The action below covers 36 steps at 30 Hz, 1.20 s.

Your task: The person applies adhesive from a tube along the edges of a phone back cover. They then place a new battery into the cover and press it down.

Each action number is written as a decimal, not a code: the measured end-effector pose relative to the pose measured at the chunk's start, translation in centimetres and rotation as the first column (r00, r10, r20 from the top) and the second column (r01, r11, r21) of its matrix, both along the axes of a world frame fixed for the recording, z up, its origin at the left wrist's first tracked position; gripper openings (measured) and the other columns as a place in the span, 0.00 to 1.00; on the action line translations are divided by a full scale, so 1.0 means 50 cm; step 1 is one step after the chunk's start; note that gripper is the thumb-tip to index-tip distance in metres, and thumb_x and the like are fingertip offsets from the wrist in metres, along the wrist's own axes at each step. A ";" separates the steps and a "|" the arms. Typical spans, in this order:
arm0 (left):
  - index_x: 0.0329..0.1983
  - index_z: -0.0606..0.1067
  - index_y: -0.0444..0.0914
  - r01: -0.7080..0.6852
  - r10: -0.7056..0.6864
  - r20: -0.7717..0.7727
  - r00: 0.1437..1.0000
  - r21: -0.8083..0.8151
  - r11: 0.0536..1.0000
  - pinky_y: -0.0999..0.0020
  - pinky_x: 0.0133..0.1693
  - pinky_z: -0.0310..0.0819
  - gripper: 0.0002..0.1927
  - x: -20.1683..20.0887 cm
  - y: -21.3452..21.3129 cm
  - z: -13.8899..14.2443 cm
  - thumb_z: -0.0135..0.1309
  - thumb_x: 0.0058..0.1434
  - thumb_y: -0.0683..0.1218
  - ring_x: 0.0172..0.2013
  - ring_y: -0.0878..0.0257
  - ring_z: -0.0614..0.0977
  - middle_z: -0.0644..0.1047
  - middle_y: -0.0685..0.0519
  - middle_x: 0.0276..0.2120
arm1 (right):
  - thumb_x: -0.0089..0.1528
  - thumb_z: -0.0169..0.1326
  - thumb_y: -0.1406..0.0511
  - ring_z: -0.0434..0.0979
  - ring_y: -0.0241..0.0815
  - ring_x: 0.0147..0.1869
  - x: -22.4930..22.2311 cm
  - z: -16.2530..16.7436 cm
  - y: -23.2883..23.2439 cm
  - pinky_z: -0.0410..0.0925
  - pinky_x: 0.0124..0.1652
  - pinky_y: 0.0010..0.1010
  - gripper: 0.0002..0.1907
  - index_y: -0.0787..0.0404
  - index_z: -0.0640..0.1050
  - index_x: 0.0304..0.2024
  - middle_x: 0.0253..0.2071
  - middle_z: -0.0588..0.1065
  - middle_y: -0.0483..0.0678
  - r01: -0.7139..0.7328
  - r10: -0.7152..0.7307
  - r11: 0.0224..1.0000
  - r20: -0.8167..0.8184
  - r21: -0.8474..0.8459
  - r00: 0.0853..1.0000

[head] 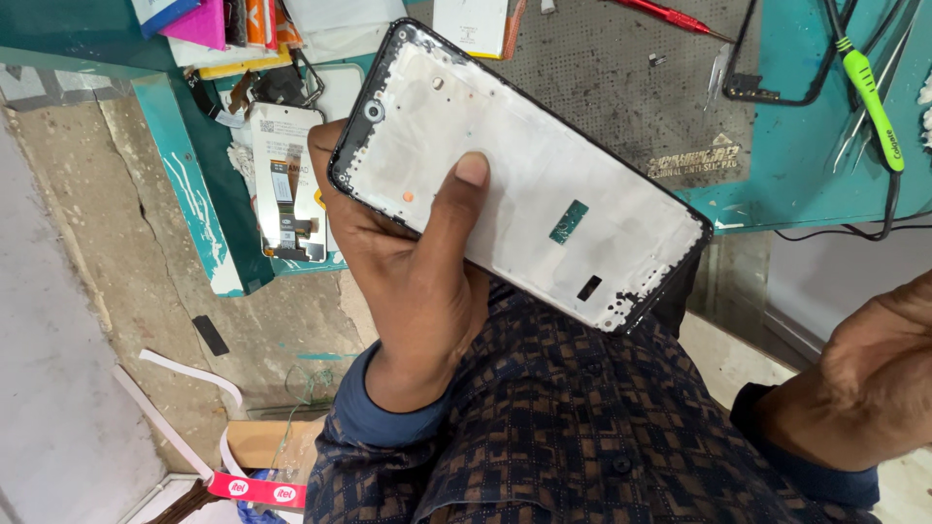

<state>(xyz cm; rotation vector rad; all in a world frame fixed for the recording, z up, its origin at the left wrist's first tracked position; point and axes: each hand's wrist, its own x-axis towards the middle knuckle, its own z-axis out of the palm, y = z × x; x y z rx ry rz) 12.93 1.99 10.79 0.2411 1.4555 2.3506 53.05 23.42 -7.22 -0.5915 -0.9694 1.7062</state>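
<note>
left hand (pixel 408 281) fingers clamped around phone frame (pixel 524 175); right hand (pixel 869 378) fingers hidden, cannot tell.

Two hands: the left hand (pixel 413 281) grips one phone frame (pixel 519 175); the right hand (pixel 869 383) holds nothing. Beyond the left hand lie one screen part (pixel 286 184), one red screwdriver (pixel 670 16), one green-handled tool (pixel 871 97) and one grey mat (pixel 631 87).
</note>
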 end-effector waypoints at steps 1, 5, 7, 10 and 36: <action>0.57 0.64 0.34 -0.004 0.004 -0.003 1.000 0.000 1.000 0.72 0.53 0.68 0.18 0.000 -0.001 -0.002 0.58 0.74 0.30 0.45 0.68 0.73 0.72 0.53 0.44 | 0.82 0.48 0.65 0.77 0.28 0.53 0.000 -0.001 0.001 0.71 0.51 0.10 0.10 0.68 0.75 0.52 0.49 0.77 0.50 -0.011 0.011 1.000 -0.038 -0.016 0.999; 0.57 0.64 0.34 -0.026 0.026 -0.027 0.999 -0.005 1.000 0.73 0.53 0.67 0.18 -0.005 -0.002 -0.009 0.59 0.74 0.29 0.45 0.68 0.73 0.72 0.53 0.44 | 0.82 0.47 0.66 0.78 0.27 0.53 -0.012 0.021 -0.006 0.72 0.54 0.10 0.09 0.68 0.74 0.53 0.50 0.77 0.50 -0.012 0.008 0.999 -0.132 -0.029 0.991; 0.57 0.65 0.33 -0.038 0.038 -0.029 0.999 -0.002 0.999 0.72 0.54 0.67 0.18 -0.008 -0.002 -0.011 0.59 0.74 0.29 0.45 0.67 0.73 0.73 0.52 0.44 | 0.84 0.47 0.65 0.77 0.29 0.56 -0.025 0.043 -0.018 0.70 0.62 0.12 0.10 0.68 0.73 0.56 0.54 0.76 0.50 0.027 -0.025 0.999 -0.086 0.025 0.996; 0.58 0.64 0.34 -0.040 0.041 -0.005 0.999 0.019 0.999 0.71 0.55 0.68 0.19 -0.013 -0.003 -0.012 0.59 0.73 0.29 0.46 0.66 0.74 0.74 0.51 0.46 | 0.81 0.46 0.66 0.77 0.32 0.61 -0.050 0.074 -0.031 0.69 0.68 0.16 0.13 0.70 0.72 0.61 0.59 0.75 0.53 0.085 -0.083 0.994 -0.030 0.065 0.996; 0.50 0.64 0.36 0.077 -0.056 0.105 0.993 -0.211 0.974 0.71 0.44 0.79 0.22 -0.038 0.090 -0.290 0.61 0.59 0.32 0.44 0.64 0.80 0.75 0.48 0.44 | 0.83 0.45 0.63 0.75 0.44 0.51 -0.177 0.113 -0.078 0.75 0.55 0.19 0.17 0.76 0.69 0.60 0.49 0.71 0.59 0.177 -0.181 0.977 -0.019 -0.121 0.983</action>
